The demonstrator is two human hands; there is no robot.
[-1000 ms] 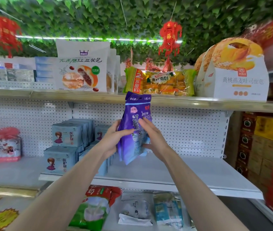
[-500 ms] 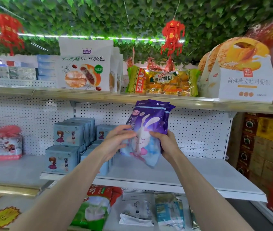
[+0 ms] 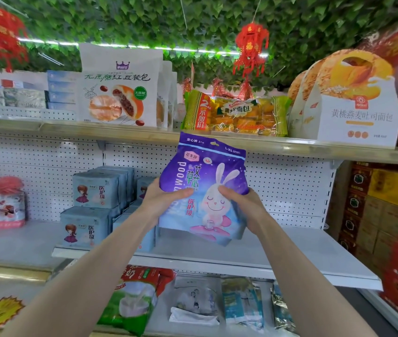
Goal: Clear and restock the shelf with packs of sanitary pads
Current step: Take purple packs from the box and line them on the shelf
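A purple pack of sanitary pads (image 3: 205, 176) with a white rabbit printed on it stands upright and faces me, just above the white middle shelf (image 3: 278, 254). My left hand (image 3: 161, 198) grips its left edge with the thumb across the front. My right hand (image 3: 241, 203) grips its right side, thumb on the rabbit's head. Left of the pack, pale blue boxes of pads (image 3: 96, 190) are stacked two high on the same shelf, several deep.
The upper shelf (image 3: 130, 137) holds bread bags (image 3: 120, 88), a yellow snack pack (image 3: 237, 115) and a white toast box (image 3: 353, 103). Red and brown cartons (image 3: 387, 215) stand at the right. A pink pack (image 3: 2, 205) sits far left. Bags lie on the lower shelf (image 3: 217, 302).
Both hands have turned the purple pack from edge-on to front-facing and brought it upright; it now sits slightly further right and lower, in front of the shelf.
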